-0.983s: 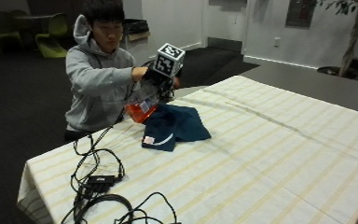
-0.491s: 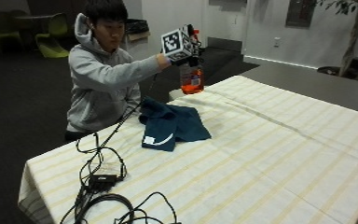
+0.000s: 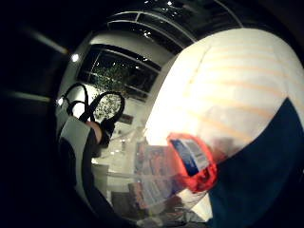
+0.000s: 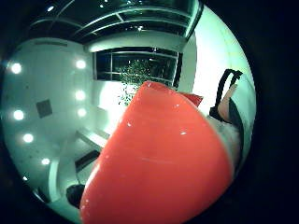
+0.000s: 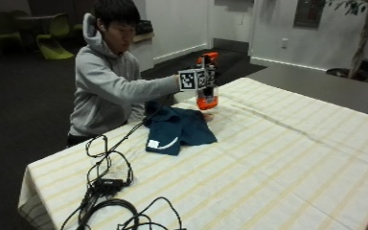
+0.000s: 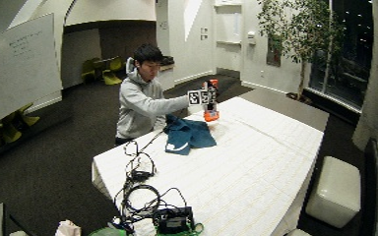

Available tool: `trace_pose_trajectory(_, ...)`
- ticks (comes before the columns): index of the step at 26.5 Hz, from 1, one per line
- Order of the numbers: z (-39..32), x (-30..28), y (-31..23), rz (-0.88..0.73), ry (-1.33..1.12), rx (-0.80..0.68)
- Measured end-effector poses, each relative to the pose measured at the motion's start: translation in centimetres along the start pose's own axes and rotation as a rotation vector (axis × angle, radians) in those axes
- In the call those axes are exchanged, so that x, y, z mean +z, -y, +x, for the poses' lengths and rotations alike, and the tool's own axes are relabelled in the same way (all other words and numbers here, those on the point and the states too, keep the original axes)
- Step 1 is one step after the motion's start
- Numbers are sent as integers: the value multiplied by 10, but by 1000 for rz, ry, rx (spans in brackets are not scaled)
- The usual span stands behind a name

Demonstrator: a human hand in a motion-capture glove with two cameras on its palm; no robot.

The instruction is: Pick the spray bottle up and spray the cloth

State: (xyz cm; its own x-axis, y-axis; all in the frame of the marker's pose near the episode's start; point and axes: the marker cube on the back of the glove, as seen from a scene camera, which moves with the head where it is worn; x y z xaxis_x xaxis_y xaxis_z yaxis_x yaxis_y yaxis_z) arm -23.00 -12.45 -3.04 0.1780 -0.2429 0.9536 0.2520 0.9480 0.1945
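Observation:
A spray bottle (image 5: 207, 98) with orange liquid and an orange top is held upright in the air by my gloved right hand (image 5: 207, 76), whose fingers curl round its neck. It hangs above the far edge of a dark teal cloth (image 5: 178, 127) that lies crumpled on the striped tablecloth (image 5: 286, 158). In the little finger side palm view the bottle (image 3: 190, 164) with its blue label is close, with the cloth (image 3: 266, 180) beneath. The bottle's orange body (image 4: 159, 163) fills the thumb side palm view. The wide outside view shows the bottle (image 6: 210, 105) over the cloth (image 6: 186, 135).
Black cables and a small box (image 5: 107, 184) lie on the table's near left corner. More gear (image 6: 169, 219) sits at the table's front end. The table stretches out to the right of the cloth. A white stool (image 6: 336, 189) stands beside it.
My hand has lifted the bottle from low beside the cloth up into the air and a little to the right. Over the last half second it has barely moved.

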Motion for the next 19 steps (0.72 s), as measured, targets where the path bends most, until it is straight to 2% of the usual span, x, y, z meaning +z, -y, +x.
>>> trace_pose_trajectory(8,24,31,-1,-129,10,-18)
trace_pose_trajectory(12,32,19,-14,-377,-88,-7)
trace_pose_trajectory(14,34,16,-20,-451,-150,-6)
trace_pose_trajectory(19,43,1,-18,-387,-294,-58)
